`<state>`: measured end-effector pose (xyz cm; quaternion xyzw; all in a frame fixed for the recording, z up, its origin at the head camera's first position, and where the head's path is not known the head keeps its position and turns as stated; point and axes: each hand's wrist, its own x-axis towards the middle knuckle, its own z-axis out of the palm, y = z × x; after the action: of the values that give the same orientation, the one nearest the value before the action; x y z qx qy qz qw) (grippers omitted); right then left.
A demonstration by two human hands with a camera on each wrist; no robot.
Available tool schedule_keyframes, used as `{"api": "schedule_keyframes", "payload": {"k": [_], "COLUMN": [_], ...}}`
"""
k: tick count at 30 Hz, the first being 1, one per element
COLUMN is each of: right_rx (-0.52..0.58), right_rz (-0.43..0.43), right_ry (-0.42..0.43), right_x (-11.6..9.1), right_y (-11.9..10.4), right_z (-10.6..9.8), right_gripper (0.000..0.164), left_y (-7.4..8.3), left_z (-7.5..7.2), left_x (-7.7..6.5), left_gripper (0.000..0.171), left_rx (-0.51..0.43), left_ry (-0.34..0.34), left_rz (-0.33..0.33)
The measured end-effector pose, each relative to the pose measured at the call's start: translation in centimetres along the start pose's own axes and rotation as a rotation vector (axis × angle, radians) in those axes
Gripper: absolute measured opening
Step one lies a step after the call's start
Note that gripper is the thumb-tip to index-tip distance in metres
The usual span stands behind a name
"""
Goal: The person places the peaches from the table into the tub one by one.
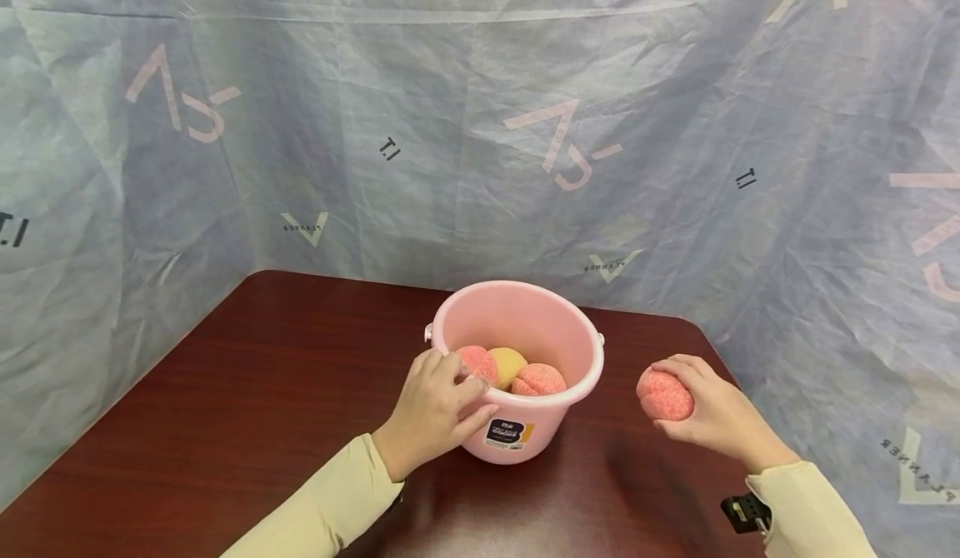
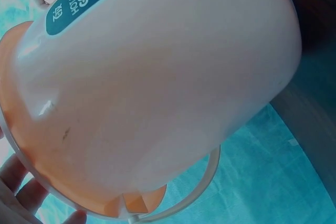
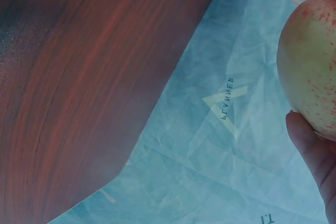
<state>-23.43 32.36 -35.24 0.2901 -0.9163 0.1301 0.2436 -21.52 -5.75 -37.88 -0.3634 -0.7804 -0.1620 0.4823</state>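
A pink bucket (image 1: pixel 551 423) with a dark label stands upright on the table. Inside it lie a pinkish peach (image 1: pixel 477 363) on the left, a yellow fruit (image 1: pixel 507 364) in the middle and another peach (image 1: pixel 542 381) at the near right. My left hand (image 1: pixel 431 404) grips the bucket's near left rim, fingers over the edge and thumb along the outside wall. In the left wrist view, my fingertips (image 2: pixel 32 194) show at the rim. To the right of the bucket, my right hand (image 1: pixel 716 412) holds a peach (image 1: pixel 665 394) in the air.
The dark red wooden table (image 1: pixel 315 350) ends at hanging grey-blue cloth (image 1: pixel 465 125) behind and at both sides. The bucket's handle (image 2: pixel 207 177) hangs down on its outside. A small black device (image 1: pixel 742 512) sits at my right wrist.
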Motion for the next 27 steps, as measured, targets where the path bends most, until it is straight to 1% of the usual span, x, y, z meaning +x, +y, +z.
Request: {"api": "schedule_keyframes", "payload": {"k": [4,11,19,27], "right_rx": [0.003,-0.013,-0.026,-0.027], "right_rz": [-0.001,-0.012,-0.019,-0.04], "right_ry": [0.02,0.075,0.09,0.117], "right_x": [-0.03,0.08,-0.17,0.4], "right_y": [0.04,0.07,0.23,-0.12], "right_z": [-0.02,-0.04,0.15,-0.13], "right_gripper": [0.067,0.066,0.067,0.067], "left_y": [0.01,0.02,0.17,0.06], "left_z": [0.03,0.1,0.07,0.05], "left_x": [0.08,0.08,0.03,0.02], "left_gripper": [0.033,0.039,0.049,0.049], "left_rx": [0.01,0.019,0.028,0.032], "left_ry": [-0.006,0.012,-0.001,0.005], "left_rz": [0.005,0.013,0.004,0.006]}}
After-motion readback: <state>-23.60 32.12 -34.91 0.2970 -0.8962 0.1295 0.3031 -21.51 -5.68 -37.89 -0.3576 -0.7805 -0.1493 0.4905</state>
